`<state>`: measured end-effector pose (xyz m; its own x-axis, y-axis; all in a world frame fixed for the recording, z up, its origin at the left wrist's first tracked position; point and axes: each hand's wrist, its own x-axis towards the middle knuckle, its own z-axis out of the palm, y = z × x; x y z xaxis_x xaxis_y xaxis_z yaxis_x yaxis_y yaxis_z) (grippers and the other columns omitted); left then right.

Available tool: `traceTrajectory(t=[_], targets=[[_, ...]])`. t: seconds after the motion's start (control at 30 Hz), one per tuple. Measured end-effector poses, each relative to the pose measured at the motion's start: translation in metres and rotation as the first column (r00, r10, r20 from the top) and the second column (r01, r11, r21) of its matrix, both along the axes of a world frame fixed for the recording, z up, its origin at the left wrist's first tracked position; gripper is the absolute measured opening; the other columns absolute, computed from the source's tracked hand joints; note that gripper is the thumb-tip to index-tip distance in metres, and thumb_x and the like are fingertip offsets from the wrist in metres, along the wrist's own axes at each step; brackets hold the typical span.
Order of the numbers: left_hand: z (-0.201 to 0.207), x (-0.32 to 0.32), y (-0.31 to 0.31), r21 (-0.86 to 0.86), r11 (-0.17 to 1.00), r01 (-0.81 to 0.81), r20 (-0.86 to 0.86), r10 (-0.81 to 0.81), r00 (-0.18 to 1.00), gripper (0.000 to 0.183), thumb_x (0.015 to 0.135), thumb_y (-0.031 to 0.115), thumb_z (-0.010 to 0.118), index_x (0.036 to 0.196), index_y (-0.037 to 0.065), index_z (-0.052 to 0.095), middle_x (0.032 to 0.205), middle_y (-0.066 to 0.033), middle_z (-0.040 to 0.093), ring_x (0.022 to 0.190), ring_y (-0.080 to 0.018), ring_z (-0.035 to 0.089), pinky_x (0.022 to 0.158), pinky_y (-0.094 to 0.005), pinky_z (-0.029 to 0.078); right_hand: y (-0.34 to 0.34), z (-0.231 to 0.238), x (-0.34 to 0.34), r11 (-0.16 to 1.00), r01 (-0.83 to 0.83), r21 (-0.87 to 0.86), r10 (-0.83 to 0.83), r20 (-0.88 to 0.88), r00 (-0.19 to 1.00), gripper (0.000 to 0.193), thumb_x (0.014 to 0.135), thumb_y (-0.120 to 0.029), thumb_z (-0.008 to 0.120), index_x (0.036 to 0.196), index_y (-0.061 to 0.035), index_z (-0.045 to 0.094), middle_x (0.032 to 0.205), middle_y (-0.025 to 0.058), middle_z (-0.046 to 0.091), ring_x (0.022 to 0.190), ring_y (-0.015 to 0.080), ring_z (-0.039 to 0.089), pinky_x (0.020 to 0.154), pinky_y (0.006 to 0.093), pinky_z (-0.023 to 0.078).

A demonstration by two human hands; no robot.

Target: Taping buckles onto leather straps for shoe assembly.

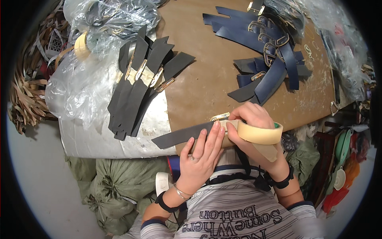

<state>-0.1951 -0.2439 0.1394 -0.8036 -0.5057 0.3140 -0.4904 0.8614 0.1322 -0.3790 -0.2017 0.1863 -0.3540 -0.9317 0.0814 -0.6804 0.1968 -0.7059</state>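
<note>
My left hand (199, 161) lies flat with its fingers stretched over a dark grey strap (171, 138) at the table's near edge. A gold buckle with a studded rim (220, 116) sits at the strap's right part, just beyond the fingertips. Pale masking tape runs across the strap there. My right hand (254, 115) is closed, thumb and fingers pinching the tape beside the buckle. The roll of masking tape (260, 135) hangs against this hand and hides part of it. The strap's right end is hidden behind the hands and roll.
Several dark grey straps with gold buckles (135, 91) lie piled at left. Navy straps with buckles (270, 75) spread at the far right of the brown table (195, 91). Clear plastic bags (79, 87) and another tape roll (82, 46) sit at left. Green sacks (123, 179) stand below.
</note>
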Motion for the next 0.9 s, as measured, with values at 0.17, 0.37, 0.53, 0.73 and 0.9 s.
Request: traceTrajectory(t=[0.17,0.37,0.53,0.73,0.9], targets=[[0.013,-0.008,-0.015,0.354,0.934,-0.052,-0.188,0.125,0.974,0.045,0.086,0.014,0.074,0.130,0.013,0.064,0.132,0.0001,0.067,0.106,-0.0194,0.059,0.092,-0.0371,0.040,0.000,-0.004,0.003,1.000,0.012,-0.009,-0.013,-0.124,0.992,0.014,0.080,-0.011,0.073,0.091,-0.0062,0.065,0.089,0.0083,0.062,0.085,0.0291,0.058,0.076,0.0391,0.044],[0.017,-0.048,-0.020,0.516,0.825,-0.231,-0.248,0.402,0.881,0.017,0.082,0.016,0.080,0.092,0.012,0.067,0.095,-0.0010,0.063,0.090,-0.0232,0.055,0.080,-0.0377,0.036,0.002,-0.013,0.005,0.996,-0.010,-0.087,-0.003,-0.150,0.989,0.015,0.079,-0.008,0.073,0.089,-0.0049,0.063,0.088,0.0085,0.061,0.083,0.0300,0.058,0.075,0.0400,0.044],[0.011,-0.052,-0.019,0.405,0.865,-0.297,-0.264,0.422,0.867,0.018,0.078,0.019,0.082,0.084,0.014,0.066,0.092,0.0003,0.059,0.088,-0.0229,0.053,0.077,-0.0379,0.033,0.007,-0.032,0.003,0.958,-0.149,-0.246,0.077,-0.281,0.957,0.020,0.072,-0.005,0.074,0.088,-0.0051,0.062,0.089,0.0093,0.061,0.083,0.0299,0.059,0.074,0.0399,0.046],[0.015,-0.052,-0.019,0.460,0.835,-0.303,-0.202,0.431,0.880,0.024,0.085,0.027,0.079,0.103,0.015,0.068,0.118,-0.0027,0.057,0.110,-0.0290,0.051,0.090,-0.0435,0.035,0.047,-0.016,-0.007,0.880,-0.292,-0.373,0.229,-0.206,0.951,0.031,0.069,-0.001,0.079,0.099,-0.0051,0.069,0.096,0.0084,0.062,0.085,0.0276,0.061,0.075,0.0388,0.051],[0.029,-0.046,-0.028,0.437,0.878,-0.196,-0.149,0.285,0.947,0.031,0.081,0.026,0.082,0.103,0.012,0.067,0.112,-0.0023,0.062,0.111,-0.0259,0.054,0.099,-0.0449,0.032,0.071,-0.003,-0.027,0.944,0.174,-0.282,-0.143,0.127,0.982,0.018,0.077,0.001,0.079,0.093,-0.0051,0.072,0.093,0.0054,0.058,0.083,0.0203,0.059,0.076,0.0314,0.048]])
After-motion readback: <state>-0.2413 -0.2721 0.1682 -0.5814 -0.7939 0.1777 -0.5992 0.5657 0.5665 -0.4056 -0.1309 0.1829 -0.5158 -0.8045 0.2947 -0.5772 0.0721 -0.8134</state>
